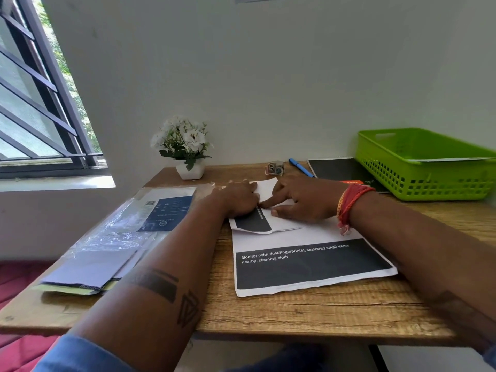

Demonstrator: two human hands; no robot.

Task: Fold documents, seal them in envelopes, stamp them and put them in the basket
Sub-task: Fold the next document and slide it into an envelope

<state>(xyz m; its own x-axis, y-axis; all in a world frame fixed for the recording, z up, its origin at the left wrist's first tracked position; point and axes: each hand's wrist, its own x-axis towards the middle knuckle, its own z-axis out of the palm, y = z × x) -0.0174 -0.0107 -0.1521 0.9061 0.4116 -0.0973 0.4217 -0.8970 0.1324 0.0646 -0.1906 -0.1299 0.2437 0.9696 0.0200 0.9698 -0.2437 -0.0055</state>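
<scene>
- Wall (268, 76): plain off-white, matte, behind desk; small grey edge of sth at top centre, unidentifiable.
- Window (35, 103): left side, dark metal frame w/ horizontal bars; green foliage visible outside. Daylight enters here.
- Sill (56, 182): pale ledge below window.
- Desk (308, 312): wood-grain top, against wall; dark leg at lower right.
- Potted plant (188, 149): white flowers, white pot, at desk rear, near wall.
- Red surface (18, 280): lower left, below desk level.

L hand (239, 198) fingers curled, palm down, R hand (303, 201) forefinger extended, arms outstretched
</scene>
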